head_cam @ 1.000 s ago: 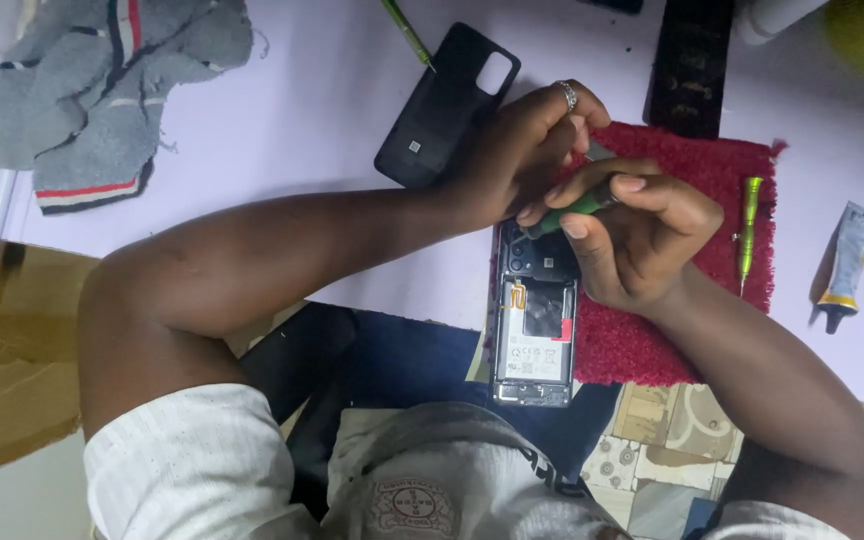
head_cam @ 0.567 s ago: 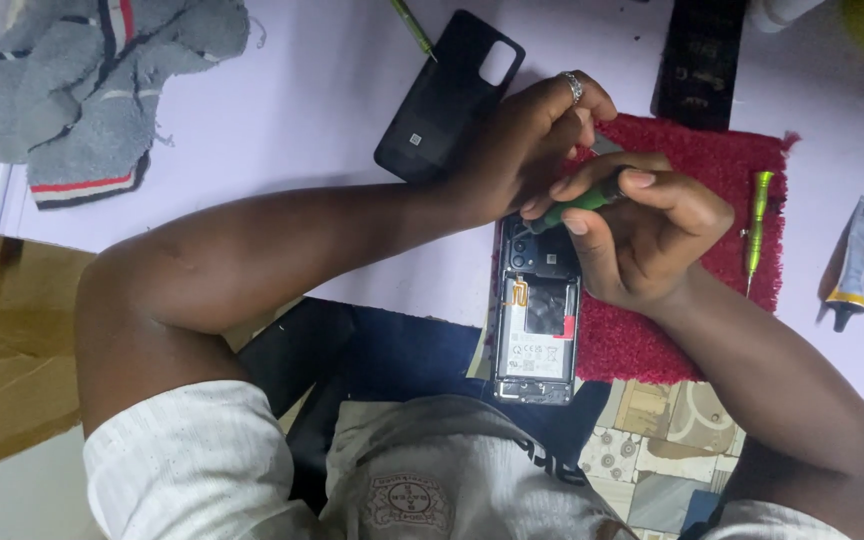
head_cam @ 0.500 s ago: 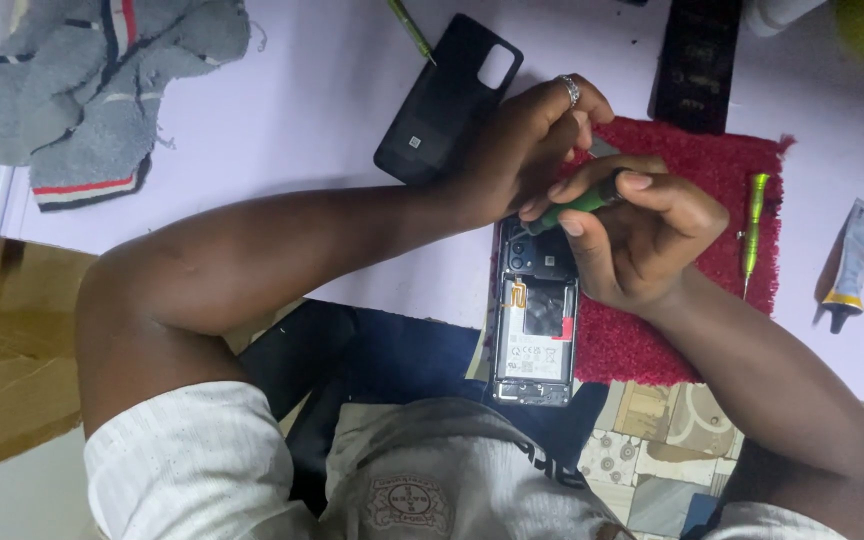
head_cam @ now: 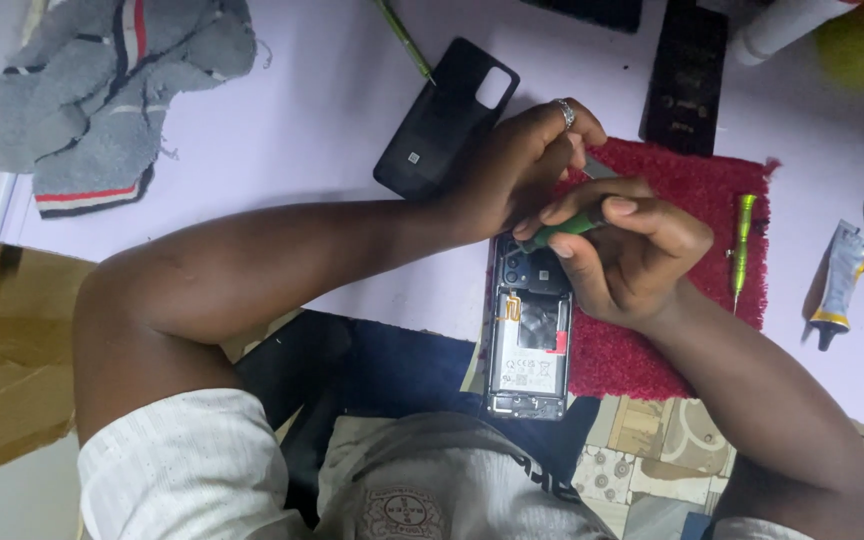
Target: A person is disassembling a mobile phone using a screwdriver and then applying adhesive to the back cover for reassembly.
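- Now, my worktop [head_cam: 302, 110] carries a grey cloth [head_cam: 102, 90] at its far left corner.
- A red mat [head_cam: 692, 250] lies under my hands.
- An opened phone [head_cam: 529, 340] rests on the mat's near left edge, its back cover [head_cam: 442, 120] lying apart beyond it.
- My left hand [head_cam: 522, 165] clenches over the phone's top.
- My right hand [head_cam: 627, 260] grips a green screwdriver [head_cam: 562, 231], tip on the phone.

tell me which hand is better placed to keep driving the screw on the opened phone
Right, likely. The right hand grips the green screwdriver, its tip down at the top of the opened phone. The left hand only steadies near the tip, so it would have to take over the tool.
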